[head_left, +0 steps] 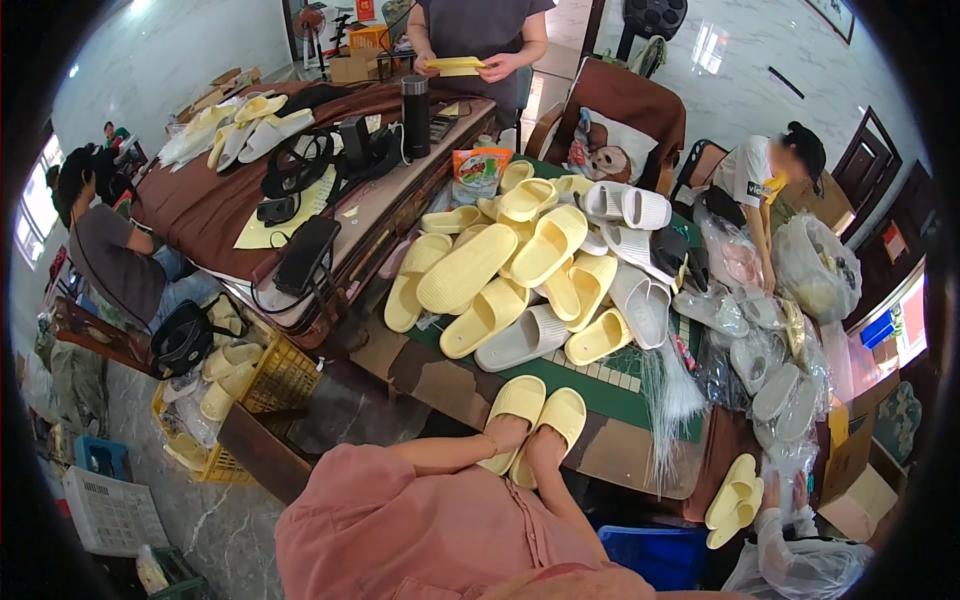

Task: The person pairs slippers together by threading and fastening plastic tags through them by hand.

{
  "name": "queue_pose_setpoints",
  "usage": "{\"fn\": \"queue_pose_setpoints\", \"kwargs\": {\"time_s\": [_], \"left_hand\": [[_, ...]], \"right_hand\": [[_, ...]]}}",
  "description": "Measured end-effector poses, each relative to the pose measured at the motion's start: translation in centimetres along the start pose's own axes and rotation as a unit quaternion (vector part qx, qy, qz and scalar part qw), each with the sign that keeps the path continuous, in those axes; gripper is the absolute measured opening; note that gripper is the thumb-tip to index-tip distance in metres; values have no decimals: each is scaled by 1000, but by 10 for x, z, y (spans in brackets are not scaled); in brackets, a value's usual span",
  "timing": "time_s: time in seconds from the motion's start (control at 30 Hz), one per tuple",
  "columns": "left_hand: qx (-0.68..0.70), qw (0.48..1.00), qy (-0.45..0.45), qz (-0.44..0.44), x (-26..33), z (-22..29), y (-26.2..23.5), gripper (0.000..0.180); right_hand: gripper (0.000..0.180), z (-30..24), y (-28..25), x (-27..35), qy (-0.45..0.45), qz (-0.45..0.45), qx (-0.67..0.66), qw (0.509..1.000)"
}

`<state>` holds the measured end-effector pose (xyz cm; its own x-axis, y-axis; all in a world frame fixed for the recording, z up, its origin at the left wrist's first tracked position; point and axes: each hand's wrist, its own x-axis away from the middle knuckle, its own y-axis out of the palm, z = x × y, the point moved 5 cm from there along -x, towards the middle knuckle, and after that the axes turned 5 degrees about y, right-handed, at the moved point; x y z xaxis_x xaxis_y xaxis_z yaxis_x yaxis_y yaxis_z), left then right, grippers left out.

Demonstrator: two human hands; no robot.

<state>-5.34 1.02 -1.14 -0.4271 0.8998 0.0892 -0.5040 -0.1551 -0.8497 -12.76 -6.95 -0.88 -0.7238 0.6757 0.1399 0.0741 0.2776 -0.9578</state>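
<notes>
At the table's near edge, my left hand (507, 432) reaches into the foot opening of a pale yellow slipper (521, 394). Close beside it, my right hand (546, 449) is in the opening of a matching yellow slipper (564, 411). The two slippers sit side by side, toes pointing away from me. Their straps hide most of my fingers. Just beyond lies a heap of loose slippers, mostly yellow, with a large yellow slipper (468, 268) showing its sole. A grey slipper (522, 338) rests at the heap's near side.
Clear plastic strands (668, 400) hang over the table's right front. Bagged grey slippers (775, 392) lie farther right, near a bending person (765, 175). A yellow crate (235, 450) of slippers stands left. Beneath the table's edge is a blue bin (655, 556). Across the table, another person holds something yellow.
</notes>
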Motion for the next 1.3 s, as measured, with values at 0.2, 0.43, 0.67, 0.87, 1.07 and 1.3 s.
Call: {"fn": "queue_pose_setpoints", "kwargs": {"time_s": [0.2,0.43,0.67,0.87,1.07,1.3], "left_hand": [[6,1000,0,1,0,0,1,25],[6,1000,-7,-2,-6,-5,9,26],[1,1000,5,5,-4,-2,3,25],[-9,1000,9,17,-2,0,1,24],[-8,1000,7,23,-3,-1,4,24],[-3,1000,3,27,-3,-4,6,23]], "right_hand": [[23,3,5,-3,14,-6,-9,1000],[24,3,4,-3,32,-30,-27,999],[24,3,1,-4,31,-28,-30,999],[23,3,1,-3,34,-32,-27,999],[22,-3,-11,0,31,-6,-17,999],[22,-4,-12,0,7,9,-9,1000]]}}
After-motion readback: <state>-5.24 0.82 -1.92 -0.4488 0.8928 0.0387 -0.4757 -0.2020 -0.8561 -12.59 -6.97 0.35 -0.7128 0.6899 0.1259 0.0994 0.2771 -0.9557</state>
